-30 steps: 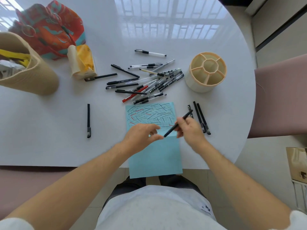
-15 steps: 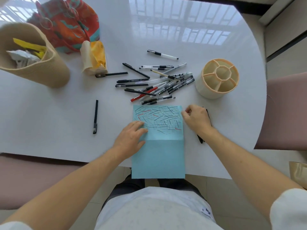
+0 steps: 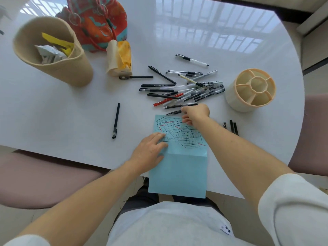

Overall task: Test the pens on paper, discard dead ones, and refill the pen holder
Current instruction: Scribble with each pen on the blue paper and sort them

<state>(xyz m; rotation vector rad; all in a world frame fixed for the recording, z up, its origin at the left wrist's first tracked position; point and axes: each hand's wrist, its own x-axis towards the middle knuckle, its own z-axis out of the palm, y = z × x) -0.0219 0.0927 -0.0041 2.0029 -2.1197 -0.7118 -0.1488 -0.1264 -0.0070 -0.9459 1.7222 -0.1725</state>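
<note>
Our right hand has left the tested pens, now closing fingers on a black pen just above the paper; our left hand presses it flat, so another test begins.

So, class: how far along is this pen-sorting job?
Done: the blue paper is covered in test strokes, and a few pens lie apart. In hand: the right hand reaches for a pen at the pile's edge. Left: most of the pile; the holder is empty.

Sitting, apparently, in a home: glossy white round table reflecting window panes, pink upholstered chairs at three and eight o'clock.
</note>
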